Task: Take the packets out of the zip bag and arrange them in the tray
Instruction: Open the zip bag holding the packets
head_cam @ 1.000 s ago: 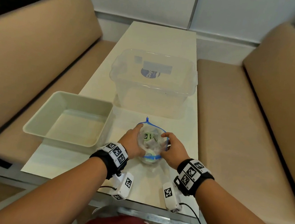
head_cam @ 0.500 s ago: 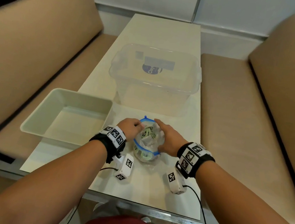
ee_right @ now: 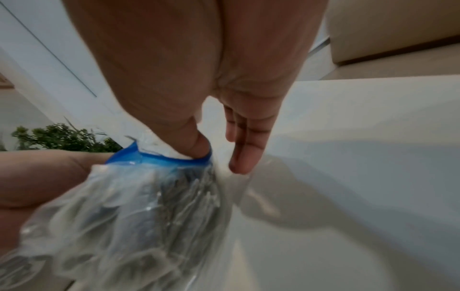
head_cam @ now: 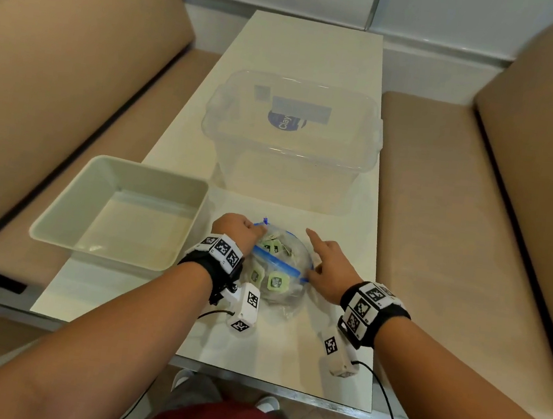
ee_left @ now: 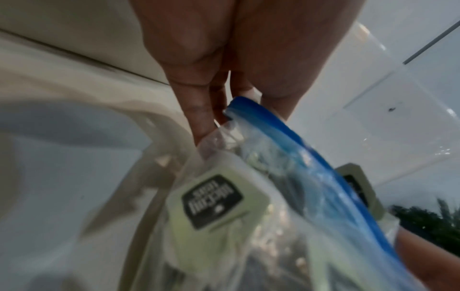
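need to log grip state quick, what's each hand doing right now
Left hand: fingers curled, pinching the zip bag at its blue rim.
Right hand: thumb hooked on the bag's rim, fingers straight; grip uncertain.

White table (head_cam: 306, 57) runs between two tan bench seats, left (head_cam: 60, 64) and right (head_cam: 476, 197). Clear lidded storage box (head_cam: 290, 149) stands mid-table, blue round label under lid. Green plant (ee_right: 64, 137) visible in right wrist view.
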Available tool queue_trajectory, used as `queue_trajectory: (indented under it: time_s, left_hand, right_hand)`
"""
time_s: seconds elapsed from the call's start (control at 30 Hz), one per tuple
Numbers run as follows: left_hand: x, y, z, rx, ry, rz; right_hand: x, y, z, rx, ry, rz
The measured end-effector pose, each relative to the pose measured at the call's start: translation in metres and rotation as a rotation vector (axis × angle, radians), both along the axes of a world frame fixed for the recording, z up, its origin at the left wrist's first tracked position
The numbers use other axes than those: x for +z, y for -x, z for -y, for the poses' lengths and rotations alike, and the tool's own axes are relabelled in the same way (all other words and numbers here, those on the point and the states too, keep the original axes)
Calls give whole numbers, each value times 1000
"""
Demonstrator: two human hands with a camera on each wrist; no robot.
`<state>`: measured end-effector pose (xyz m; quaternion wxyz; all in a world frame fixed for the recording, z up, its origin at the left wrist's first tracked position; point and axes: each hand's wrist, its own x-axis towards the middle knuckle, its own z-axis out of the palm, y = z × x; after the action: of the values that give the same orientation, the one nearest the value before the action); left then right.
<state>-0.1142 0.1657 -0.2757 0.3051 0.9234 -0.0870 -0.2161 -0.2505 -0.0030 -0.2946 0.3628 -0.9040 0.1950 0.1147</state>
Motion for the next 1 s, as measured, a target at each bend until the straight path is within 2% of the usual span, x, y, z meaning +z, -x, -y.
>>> queue_trajectory:
  time_s: [0.07, 0.17, 0.27, 0.4, 0.47, 0.57, 0.67, 0.73, 0.87, 1.0]
  left_hand:
    - [1, 2, -4, 33, 99, -31]
    - [7, 10, -10, -75, 134, -130]
    - [8, 22, -18, -160, 89, -225]
    - [12, 34, -23, -212, 223, -519]
    - [12, 33, -24, -272, 274, -499]
    - [14, 32, -27, -306, 372, -484]
    - [11, 32, -30, -364, 447, -456]
    - [7, 30, -31, -427, 398, -383]
    - [-1, 30, -28, -480, 188, -268]
    - [-7, 24, -28, -408, -6, -150]
  right_hand:
    - [2, 3, -3, -10, -30, 89]
    - [5, 5, -8, -1, -81, 134]
    - [6, 5, -14, 21, -103, 94]
    - [9, 6, -19, 136, -4, -85]
    - [12, 5, -21, 132, -31, -151]
    - [14, 3, -20, 109, -141, -131]
    - [13, 1, -16, 94, -95, -87]
    - [10, 0, -16, 78, -81, -60]
    - [5, 1, -16, 56, -104, -30]
    - [1, 0, -8, 4, -90, -73]
